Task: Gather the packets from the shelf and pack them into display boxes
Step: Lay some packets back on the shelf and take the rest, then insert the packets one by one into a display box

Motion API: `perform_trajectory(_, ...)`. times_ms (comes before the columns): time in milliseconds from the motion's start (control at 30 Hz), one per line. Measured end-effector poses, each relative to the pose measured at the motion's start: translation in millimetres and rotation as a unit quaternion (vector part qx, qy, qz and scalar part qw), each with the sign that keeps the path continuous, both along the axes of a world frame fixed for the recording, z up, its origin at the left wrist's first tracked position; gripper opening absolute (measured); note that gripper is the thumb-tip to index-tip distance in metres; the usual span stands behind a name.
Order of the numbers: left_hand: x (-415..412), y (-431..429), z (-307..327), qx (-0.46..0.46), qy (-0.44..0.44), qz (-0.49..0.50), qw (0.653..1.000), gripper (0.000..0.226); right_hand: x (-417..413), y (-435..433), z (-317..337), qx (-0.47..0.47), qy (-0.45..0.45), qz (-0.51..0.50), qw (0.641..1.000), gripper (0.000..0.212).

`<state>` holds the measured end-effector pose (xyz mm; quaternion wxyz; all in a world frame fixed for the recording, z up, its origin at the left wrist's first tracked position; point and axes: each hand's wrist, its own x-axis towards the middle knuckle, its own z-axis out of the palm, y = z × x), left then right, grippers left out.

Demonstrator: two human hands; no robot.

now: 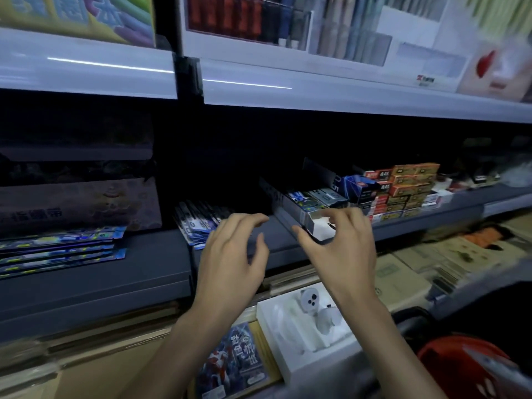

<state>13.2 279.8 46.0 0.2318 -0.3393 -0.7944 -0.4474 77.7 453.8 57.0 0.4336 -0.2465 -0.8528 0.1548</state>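
**Gathering step: both hands empty at shelf**

Left hand and right hand hover loosely spread, holding nothing. Packets lie on the shelf, near the display box. The next move likely calls for gripping the packets.

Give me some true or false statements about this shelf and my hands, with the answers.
The left hand holds a packet. False: it holds nothing, fingers curled before the leaning packets.
Orange boxes are stacked right of the display box. True.
The packets at far left stand upright. False: they lie flat in a stack.
A red basket is at lower right. True.
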Motion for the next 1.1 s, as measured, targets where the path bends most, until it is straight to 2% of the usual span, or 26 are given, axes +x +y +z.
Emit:
perform_trajectory(100,2.1,13.6,-5.4,-0.001,0.006,-0.011,1.0,0.027,-8.9,8.3,-8.3,0.029,-0.049,-0.008,0.998,0.047)
perform_trajectory(200,4.8,18.5,-9.5,-0.005,0.011,-0.017,1.0,0.027,-13.4,14.6,-15.2,0.059,-0.06,0.002,0.996,0.025)
perform_trajectory(267,6.2,17.5,-10.4,-0.014,0.023,-0.013,1.0,0.028,-11.6,19.9,-17.6,0.071,-0.03,0.004,0.997,0.014)
perform_trajectory(400,10.1,10.6,-4.7,-0.028,0.062,-0.001,0.998,0.03,1.0,24.9,-14.1,0.104,0.071,0.008,0.992,0.006)
perform_trajectory(633,28.6,-5.7,15.1,-0.066,0.153,-0.02,0.986,0.04,36.2,20.2,3.9,0.088,0.213,0.055,0.972,0.012)
perform_trajectory(733,41.4,-16.8,26.8,-0.071,0.167,-0.028,0.983,0.046,53.9,14.8,15.8,0.097,0.245,0.09,0.961,0.012)
perform_trajectory(933,56.4,-45.2,43.9,-0.108,0.115,-0.026,0.987,0.07,72.3,-7.9,28.2,0.132,0.22,0.202,0.945,0.012)
perform_trajectory(1100,58.5,-70.9,46.1,-0.136,0.046,-0.021,0.989,0.083,75.6,-35.5,34.9,0.011,0.169,0.36,0.918,0.013)
